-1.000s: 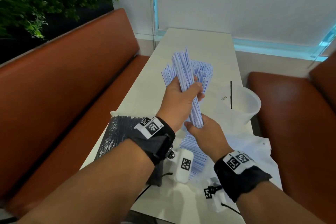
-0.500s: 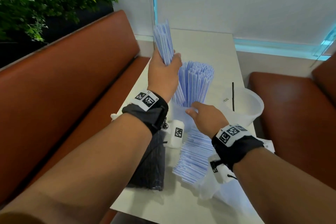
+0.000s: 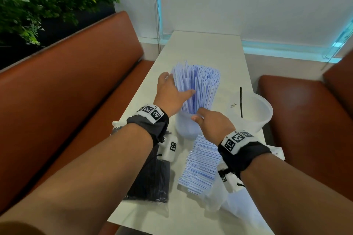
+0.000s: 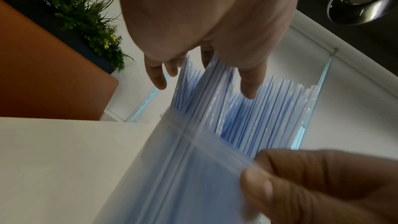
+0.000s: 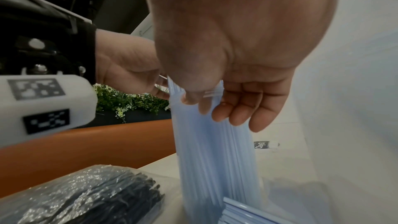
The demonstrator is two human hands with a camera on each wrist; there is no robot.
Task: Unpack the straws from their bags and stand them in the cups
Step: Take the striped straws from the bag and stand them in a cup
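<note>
A thick bunch of blue-striped straws (image 3: 202, 86) stands in a translucent cup (image 3: 183, 129) at mid-table. My left hand (image 3: 177, 86) is spread around the bunch's left side, thumb in front, fingers behind, all fairly straight; the left wrist view shows the left hand (image 4: 204, 86) loose over the straws (image 4: 258, 117). My right hand (image 3: 198, 118) pinches the cup's near rim, and the right wrist view shows that pinch of the right hand (image 5: 200, 101) beside the straws (image 5: 215, 159). More blue straws (image 3: 202, 166) lie flat behind the cup.
A second translucent cup (image 3: 263, 120) stands at the right with one black straw (image 3: 241, 101) in it. A sealed bag of black straws (image 3: 152, 177) lies near the table's left edge. An empty clear bag (image 3: 219, 204) lies near right. Orange benches flank the narrow table (image 3: 206, 47).
My left hand has brought its raised bundle of blue straws down into the cup and loosened its fingers. The right hand has stayed at the cup's rim.
</note>
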